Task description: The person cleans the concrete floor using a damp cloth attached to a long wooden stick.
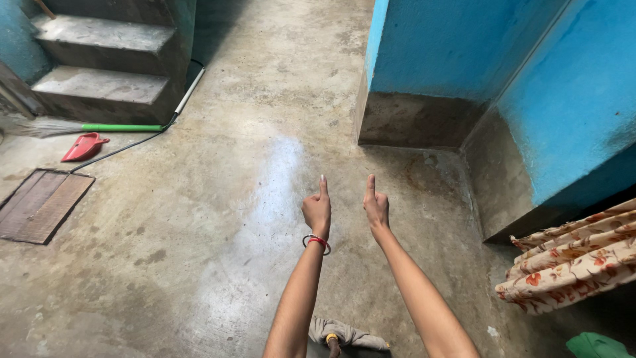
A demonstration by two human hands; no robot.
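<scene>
Both arms straight out over grey concrete floor [199,252], left hand [317,211] & right hand [376,207] each fisted, thumb up, holding nothing.

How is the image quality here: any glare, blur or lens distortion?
Head view: sharp overall, both the left hand and right hand crisp; a pale sheen runs down the concrete floor; the stairs sit in dimmer shade; wide-angle bending shows along the blue wall.

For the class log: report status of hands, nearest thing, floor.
Left hand, right hand: thumbs up, empty. Grey cloth below arms. Broom, red dustpan far left.
</scene>
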